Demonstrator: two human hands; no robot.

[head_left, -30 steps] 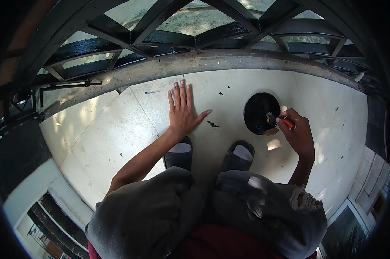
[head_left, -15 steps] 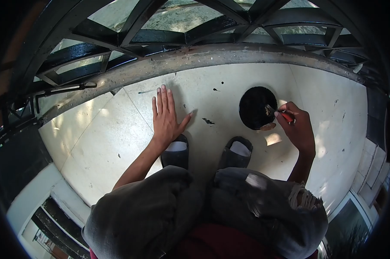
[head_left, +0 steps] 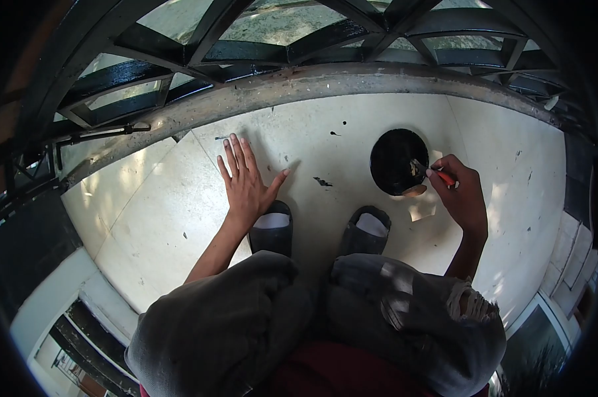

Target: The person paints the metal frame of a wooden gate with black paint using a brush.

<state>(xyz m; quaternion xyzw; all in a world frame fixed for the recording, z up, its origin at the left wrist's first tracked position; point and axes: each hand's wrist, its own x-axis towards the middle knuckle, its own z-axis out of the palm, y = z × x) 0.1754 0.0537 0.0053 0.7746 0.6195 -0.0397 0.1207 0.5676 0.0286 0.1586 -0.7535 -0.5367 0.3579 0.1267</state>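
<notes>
My right hand [head_left: 463, 193] grips the red handle of a paintbrush [head_left: 447, 179] at the right rim of a round container of black paint [head_left: 397, 159]. The brush's metal part lies over the dark inside of the container, and its bristles are lost against the black. My left hand [head_left: 244, 183] is stretched out over the pale floor, palm down, fingers spread and holding nothing. It is just beyond the left slipper [head_left: 271, 235], and its shadow falls on the tiles to its right.
A black metal lattice gate [head_left: 259, 51] stands on a grey sill [head_left: 312, 83] ahead. Dark paint drips [head_left: 322, 182] mark the tiled floor [head_left: 160, 218]. The right slipper [head_left: 365, 235] is below the container. A white-framed window [head_left: 537, 344] shows at lower right.
My left hand has shifted slightly left, with its fingers a little more spread. The right hand still holds the brush at the container, almost unmoved; the view has shifted slightly.
</notes>
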